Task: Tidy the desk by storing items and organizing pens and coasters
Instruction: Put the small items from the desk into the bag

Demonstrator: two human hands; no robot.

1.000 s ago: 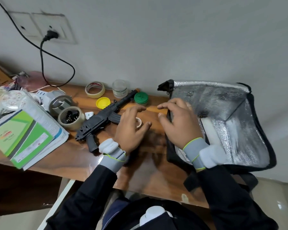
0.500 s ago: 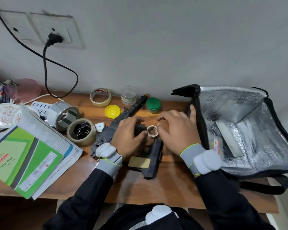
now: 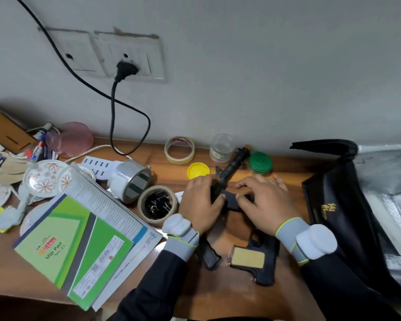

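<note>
Only writing I can actually read is on the green notepad (image 3: 63, 246) at the left, which says "Slip Pad No. 31". The printed sheet under it is too small to make out, and the black bag (image 3: 333, 205) on the right has gold lettering I can't read either. Both hands are on the toy rifle (image 3: 232, 165) mid-worktop (image 3: 9, 262): the left hand (image 3: 200, 205) is wrapped round its body and the right hand (image 3: 264, 205) pinches the magazine. A toy pistol (image 3: 264, 258) lies just under the right wrist. Crowding round are a tape roll (image 3: 159, 221) full of binder clips, silver tape (image 3: 125, 174), a yellow lid (image 3: 198, 170) and a green-lidded jar (image 3: 260, 162). Flowered coasters (image 3: 48, 178) and pens (image 3: 36, 147) sit in the far-left clutter.
</note>
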